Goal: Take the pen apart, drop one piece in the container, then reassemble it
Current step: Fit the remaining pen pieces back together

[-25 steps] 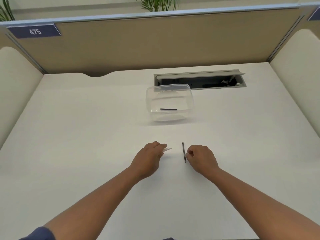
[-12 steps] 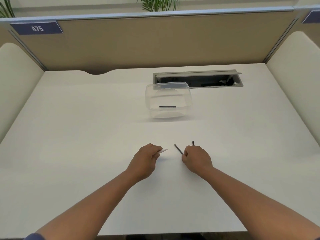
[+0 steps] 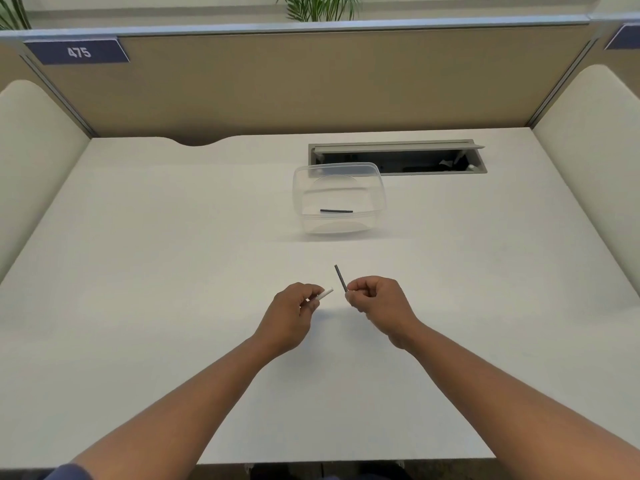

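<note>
Pen's white piece [image 3: 325, 294] half-hidden in left hand [image 3: 289, 315]; right hand [image 3: 379, 304] pinches dark rod [image 3: 340, 278].

The single head view looked forward and down from above the near edge of the white desk [image 3: 138, 271], facing the partition [image 3: 311, 81] at 12 o'clock, close over both forearms entering from 6 o'clock.

Both forearms reach up from the lower corners of the frame and converge just below centre. The left hand [image 3: 290, 315] is curled, knuckles up, thumb and fingertips pinched together on the white pen piece [image 3: 324, 294]. The right hand [image 3: 379, 304], just beside it, pinches the dark rod [image 3: 340, 278] at its lower end, the other fingers folded in.
</note>
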Demonstrator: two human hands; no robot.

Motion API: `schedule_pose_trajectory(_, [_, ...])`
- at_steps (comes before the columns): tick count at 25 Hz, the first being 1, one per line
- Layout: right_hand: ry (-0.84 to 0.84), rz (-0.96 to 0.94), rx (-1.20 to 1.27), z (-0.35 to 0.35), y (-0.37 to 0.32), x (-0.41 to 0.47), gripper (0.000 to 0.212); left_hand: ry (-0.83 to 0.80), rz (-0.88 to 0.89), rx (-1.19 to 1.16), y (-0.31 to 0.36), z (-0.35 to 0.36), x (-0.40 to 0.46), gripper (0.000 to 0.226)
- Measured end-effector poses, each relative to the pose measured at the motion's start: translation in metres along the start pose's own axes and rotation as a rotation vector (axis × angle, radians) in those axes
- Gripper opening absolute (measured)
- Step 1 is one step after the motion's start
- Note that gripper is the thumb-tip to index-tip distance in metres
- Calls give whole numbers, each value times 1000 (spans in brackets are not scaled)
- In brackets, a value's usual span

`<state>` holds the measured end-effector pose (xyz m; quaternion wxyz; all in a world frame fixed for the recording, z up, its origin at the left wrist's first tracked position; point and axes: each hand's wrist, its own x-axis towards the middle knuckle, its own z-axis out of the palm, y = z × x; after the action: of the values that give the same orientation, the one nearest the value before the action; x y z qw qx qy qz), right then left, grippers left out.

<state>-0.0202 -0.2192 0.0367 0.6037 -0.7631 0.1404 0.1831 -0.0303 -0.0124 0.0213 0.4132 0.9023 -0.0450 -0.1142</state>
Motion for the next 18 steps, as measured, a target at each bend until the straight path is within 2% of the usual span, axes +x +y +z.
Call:
schedule_pose_trajectory(2, [-37,19,82,0,-4,-2,14,-2,8,-7,3,0,-1,22])
schedule_pose_trajectory(10, [-12,6,297,1,-14,-7,7,-10,23,-66,7,-1,-3,22])
schedule_pose_trajectory(18, [-12,-1,361,2,-15,-6,12,-15,15,-94,9,0,-1,21])
